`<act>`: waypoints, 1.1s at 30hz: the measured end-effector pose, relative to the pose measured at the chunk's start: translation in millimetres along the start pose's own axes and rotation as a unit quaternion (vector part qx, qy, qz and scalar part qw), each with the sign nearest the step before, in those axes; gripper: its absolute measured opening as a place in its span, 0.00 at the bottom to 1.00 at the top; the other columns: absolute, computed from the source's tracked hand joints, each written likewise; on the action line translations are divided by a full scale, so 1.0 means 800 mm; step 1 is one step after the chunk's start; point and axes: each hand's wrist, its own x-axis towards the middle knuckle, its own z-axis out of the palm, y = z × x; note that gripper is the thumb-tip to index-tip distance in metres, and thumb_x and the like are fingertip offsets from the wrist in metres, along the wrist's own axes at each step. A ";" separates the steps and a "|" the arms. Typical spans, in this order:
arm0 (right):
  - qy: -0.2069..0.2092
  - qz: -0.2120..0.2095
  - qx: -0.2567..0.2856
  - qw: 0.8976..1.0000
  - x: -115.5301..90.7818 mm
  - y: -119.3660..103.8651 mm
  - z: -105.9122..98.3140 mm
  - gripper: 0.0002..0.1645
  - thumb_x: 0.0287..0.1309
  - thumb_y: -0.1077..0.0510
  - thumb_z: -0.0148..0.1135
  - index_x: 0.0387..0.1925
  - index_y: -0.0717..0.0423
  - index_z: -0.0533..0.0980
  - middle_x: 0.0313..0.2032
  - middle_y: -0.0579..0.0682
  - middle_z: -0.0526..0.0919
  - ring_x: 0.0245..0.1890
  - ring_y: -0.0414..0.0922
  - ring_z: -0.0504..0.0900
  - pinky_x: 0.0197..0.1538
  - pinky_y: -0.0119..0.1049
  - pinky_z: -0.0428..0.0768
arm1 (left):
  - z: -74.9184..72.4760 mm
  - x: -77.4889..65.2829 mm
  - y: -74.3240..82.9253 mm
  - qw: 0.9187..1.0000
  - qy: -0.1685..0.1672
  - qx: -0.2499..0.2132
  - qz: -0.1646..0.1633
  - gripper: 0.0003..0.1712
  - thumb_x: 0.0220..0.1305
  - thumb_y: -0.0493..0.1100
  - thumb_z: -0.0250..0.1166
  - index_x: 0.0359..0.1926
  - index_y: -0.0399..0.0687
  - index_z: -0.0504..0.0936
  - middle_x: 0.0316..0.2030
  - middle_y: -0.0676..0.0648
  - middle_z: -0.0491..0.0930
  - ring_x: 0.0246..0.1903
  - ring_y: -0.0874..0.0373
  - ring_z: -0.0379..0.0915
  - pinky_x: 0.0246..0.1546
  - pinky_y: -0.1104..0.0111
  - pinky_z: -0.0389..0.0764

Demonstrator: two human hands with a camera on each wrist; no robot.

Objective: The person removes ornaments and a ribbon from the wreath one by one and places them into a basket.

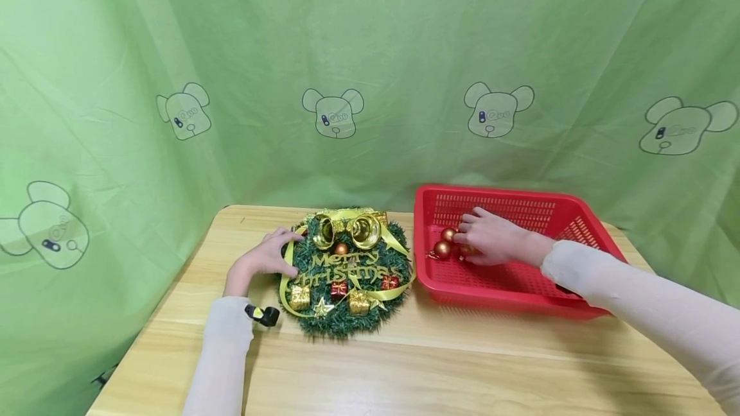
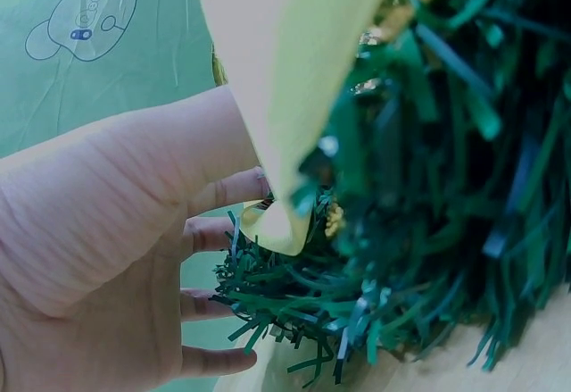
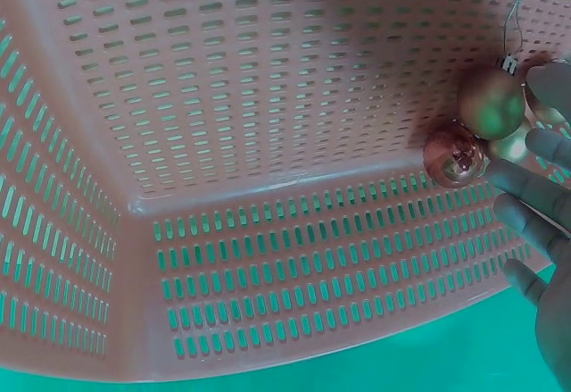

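A green tinsel Christmas wreath (image 1: 341,321) lies on the table, decorated with gold bells (image 1: 365,231), gold "Merry Christmas" lettering (image 1: 347,268), small gift boxes (image 1: 338,289) and a yellow ribbon (image 1: 387,293). My left hand (image 1: 264,258) rests at the wreath's left edge, thumb and fingers spread apart; in the left wrist view its fingers reach the tinsel (image 2: 277,294), partly behind the ribbon. Inside the red basket (image 1: 520,297), my right hand (image 1: 490,237) reaches over several copper-coloured baubles (image 1: 442,249). Its fingers (image 3: 535,187) look extended beside a bauble (image 3: 491,102); some baubles are partly hidden by the hand.
The basket stands right of the wreath, close to it, with raised slotted walls (image 3: 294,271). A wooden table (image 1: 405,364) carries both. Green curtain (image 1: 393,37) with bear-head drawings hangs behind and at the sides. A black strap device (image 1: 263,315) sits on the left wrist.
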 end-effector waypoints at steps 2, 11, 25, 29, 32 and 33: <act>0.000 0.002 0.000 1.000 0.001 0.000 -0.002 0.23 0.39 0.42 0.71 0.37 0.49 0.79 0.29 0.47 0.80 0.37 0.49 0.72 0.39 0.47 0.67 | 0.001 0.000 -0.001 1.000 -0.001 -0.003 -0.002 0.50 0.36 0.44 0.73 0.66 0.53 0.65 0.70 0.41 0.49 0.67 0.38 0.44 0.61 0.36 0.57; 0.016 0.006 -0.008 1.000 0.007 0.002 -0.014 0.19 0.42 0.44 0.68 0.35 0.48 0.78 0.29 0.46 0.79 0.35 0.48 0.72 0.40 0.47 0.67 | 0.002 0.002 -0.005 1.000 -0.001 0.000 -0.003 0.50 0.36 0.45 0.73 0.66 0.54 0.65 0.69 0.41 0.50 0.67 0.38 0.45 0.59 0.36 0.59; 0.070 0.034 0.013 0.997 0.039 0.004 -0.064 0.22 0.46 0.45 0.68 0.41 0.52 0.79 0.34 0.47 0.82 0.38 0.48 0.72 0.45 0.47 0.67 | 0.000 0.003 -0.005 1.000 -0.001 0.009 0.002 0.50 0.37 0.45 0.73 0.66 0.53 0.64 0.67 0.40 0.53 0.64 0.39 0.49 0.58 0.37 0.62; 0.096 0.037 0.028 0.994 0.053 0.001 -0.079 0.21 0.46 0.47 0.68 0.43 0.52 0.80 0.34 0.47 0.82 0.38 0.48 0.71 0.46 0.48 0.68 | 0.000 0.003 -0.005 1.000 -0.003 0.006 0.001 0.50 0.37 0.45 0.73 0.66 0.54 0.64 0.68 0.40 0.52 0.66 0.38 0.47 0.59 0.36 0.61; 0.108 0.041 0.041 0.992 0.064 -0.002 -0.089 0.21 0.47 0.48 0.68 0.44 0.52 0.80 0.35 0.47 0.82 0.38 0.48 0.71 0.47 0.49 0.68 | 0.000 0.002 -0.004 1.000 -0.004 0.003 0.002 0.50 0.37 0.45 0.73 0.66 0.54 0.64 0.67 0.40 0.53 0.65 0.39 0.47 0.59 0.37 0.61; 0.112 0.043 0.046 0.992 0.067 -0.004 -0.092 0.22 0.47 0.48 0.68 0.44 0.52 0.80 0.35 0.47 0.82 0.38 0.48 0.71 0.47 0.49 0.68 | 0.000 0.002 -0.004 1.000 -0.004 0.003 0.002 0.50 0.37 0.45 0.73 0.66 0.54 0.64 0.67 0.41 0.54 0.65 0.39 0.48 0.59 0.37 0.62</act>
